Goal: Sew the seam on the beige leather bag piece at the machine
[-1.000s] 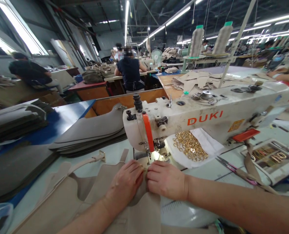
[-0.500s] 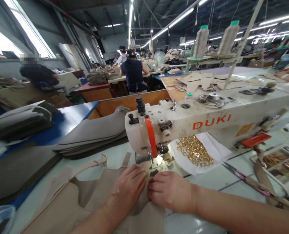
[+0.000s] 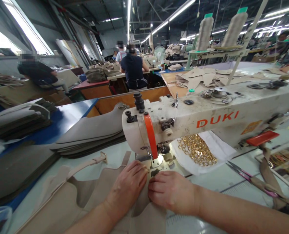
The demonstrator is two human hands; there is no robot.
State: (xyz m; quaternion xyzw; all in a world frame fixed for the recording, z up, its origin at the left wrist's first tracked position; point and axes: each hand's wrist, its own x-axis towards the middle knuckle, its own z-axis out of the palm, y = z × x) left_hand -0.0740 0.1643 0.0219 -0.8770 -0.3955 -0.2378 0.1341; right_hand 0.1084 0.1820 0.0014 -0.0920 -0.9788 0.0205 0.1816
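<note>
My left hand (image 3: 128, 188) lies flat, palm down, on a beige fabric piece (image 3: 86, 201) just in front of the needle of a white DUKI sewing machine (image 3: 207, 117). My right hand (image 3: 170, 191) rests beside it, fingers curled and pressed onto the same fabric edge under the presser foot (image 3: 154, 165). The two hands almost touch. A beige strap with a metal buckle (image 3: 103, 158) lies on the table to the left of the needle.
A heap of gold rings (image 3: 198, 151) sits on white cloth behind the machine head. Scissors (image 3: 242, 172) and a tray of buckles (image 3: 283, 161) lie at the right. Stacked grey panels (image 3: 91, 133) lie at the left. Other people sit at benches farther back.
Both hands have stayed pressed on the fabric at the needle, shifting only slightly. The view has drifted a little, so the machine sits a bit differently in the frame.
</note>
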